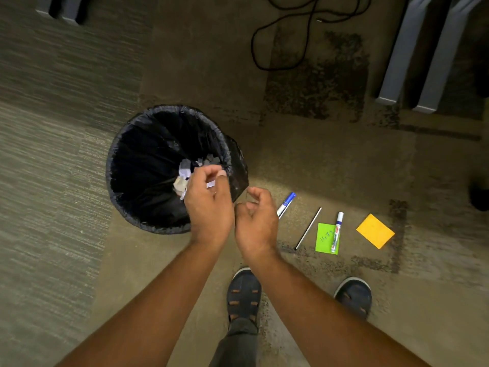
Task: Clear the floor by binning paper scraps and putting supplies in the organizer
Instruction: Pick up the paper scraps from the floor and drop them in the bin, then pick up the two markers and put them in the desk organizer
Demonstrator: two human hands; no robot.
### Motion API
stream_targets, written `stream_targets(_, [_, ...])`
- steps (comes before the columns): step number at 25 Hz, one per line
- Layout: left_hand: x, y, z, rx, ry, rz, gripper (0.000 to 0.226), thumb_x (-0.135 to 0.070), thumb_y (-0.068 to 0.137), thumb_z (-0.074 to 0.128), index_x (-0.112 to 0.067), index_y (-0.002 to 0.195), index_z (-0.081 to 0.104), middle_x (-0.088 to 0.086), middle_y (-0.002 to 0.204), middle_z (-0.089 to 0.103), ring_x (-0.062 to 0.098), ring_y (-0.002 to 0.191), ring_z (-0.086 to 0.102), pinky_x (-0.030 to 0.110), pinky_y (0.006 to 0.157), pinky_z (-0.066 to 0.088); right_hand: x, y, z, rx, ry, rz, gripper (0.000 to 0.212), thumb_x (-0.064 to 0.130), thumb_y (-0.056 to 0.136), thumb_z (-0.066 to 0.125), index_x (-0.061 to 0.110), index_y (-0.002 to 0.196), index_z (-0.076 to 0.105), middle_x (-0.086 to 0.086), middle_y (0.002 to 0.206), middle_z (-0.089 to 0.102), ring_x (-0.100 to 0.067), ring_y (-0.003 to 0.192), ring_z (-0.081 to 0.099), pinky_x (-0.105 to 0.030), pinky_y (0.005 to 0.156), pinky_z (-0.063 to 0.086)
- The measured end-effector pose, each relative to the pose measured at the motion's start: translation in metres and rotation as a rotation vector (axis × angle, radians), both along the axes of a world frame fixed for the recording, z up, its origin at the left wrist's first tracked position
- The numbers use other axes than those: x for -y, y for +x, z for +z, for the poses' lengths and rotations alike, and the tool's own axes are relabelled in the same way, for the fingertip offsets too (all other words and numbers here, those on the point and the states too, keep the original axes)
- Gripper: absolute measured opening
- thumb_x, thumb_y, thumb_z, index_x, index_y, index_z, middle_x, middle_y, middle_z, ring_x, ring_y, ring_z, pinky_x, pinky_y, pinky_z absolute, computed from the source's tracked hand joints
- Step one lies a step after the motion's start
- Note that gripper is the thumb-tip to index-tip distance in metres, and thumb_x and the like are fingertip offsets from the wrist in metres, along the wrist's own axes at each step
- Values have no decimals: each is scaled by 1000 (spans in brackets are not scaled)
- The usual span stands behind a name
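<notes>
View from above: a black-lined bin [137, 165] on the carpet holds white paper scraps [185, 168]. The left hand [209, 205] hovers over its near right rim, grip curled; whether it pinches a scrap is unclear. The right hand [255, 221], beside the bin, is loosely curled and looks empty. Further right, a blue marker [287, 202], thin stick [308, 228], white marker [336, 231], green note [323, 238] and orange pad [375, 231] await collection. No organizer is visible.

Lighting: dim, warm yellowish cast. Brighter band crosses the carpet [344, 176] right of the bin [169, 108], whose lined interior reads near-black. Sharpness: soft overall; carpet weave streaked at the left and near edges (motion smear). Wide-angle bending toward the corners; far furniture legs [412, 62] blurred.
</notes>
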State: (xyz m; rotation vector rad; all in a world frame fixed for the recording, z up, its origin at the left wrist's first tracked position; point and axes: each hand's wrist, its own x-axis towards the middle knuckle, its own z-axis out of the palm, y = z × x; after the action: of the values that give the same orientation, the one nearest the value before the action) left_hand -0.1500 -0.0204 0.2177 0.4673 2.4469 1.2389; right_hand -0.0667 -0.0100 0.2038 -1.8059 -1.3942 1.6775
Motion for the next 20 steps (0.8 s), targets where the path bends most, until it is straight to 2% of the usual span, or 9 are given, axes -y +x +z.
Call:
stream_targets(4, [-14,52,-18,-29,5,-191,15,-14,99,59,-10,106,71,4,104,72,13,92,67,9,80,47,-9,47,-24,102,48,-41,38,7,87,61,18,123,59,-5,124,64,-25,99,66,-40,94,54])
stream_targets(6, [-18,72,-36,4,-23,-223,13,-13,99,61,-10,105,71,6,104,72,15,91,67,10,80,47,-17,77,-41,170,31,-60,38,8,86,62,14,123,59,-9,120,66,-30,101,66,-46,95,54])
stream_targets(10, [-22,99,-93,122,-136,-268,8,-13,96,64,-14,103,69,9,103,73,25,96,68,38,88,57,-31,144,-86,310,-4,-64,36,7,87,61,9,123,59,-13,118,66,-34,101,66,-46,95,53])
stream_targets(12, [-23,106,-125,165,-221,-298,11,-14,95,65,-14,105,69,9,104,74,26,96,69,44,91,59,-40,177,-112,391,-24,-64,34,11,89,62,9,123,60,-14,115,68,-34,101,66,-40,94,53])
stream_targets(15, [-27,113,-180,167,-382,-367,17,-10,91,64,-11,107,71,12,103,76,29,94,72,43,91,61,-54,221,-157,529,-41,-54,31,17,93,63,8,122,61,-17,112,70,-35,105,65,-33,89,48])
stream_targets(18, [-38,118,-225,219,-512,-333,20,-6,89,62,-10,105,74,15,101,79,33,96,75,32,90,59,-64,252,-197,675,-21,37,28,22,96,60,5,118,59,-21,117,68,-39,112,62,-40,90,50])
stream_targets(20, [-46,121,-251,217,-572,-319,18,-7,89,63,-11,102,75,15,104,79,33,100,75,31,89,56,-67,266,-223,742,-21,103,30,25,97,58,4,118,56,-22,121,65,-41,116,60,-44,93,50])
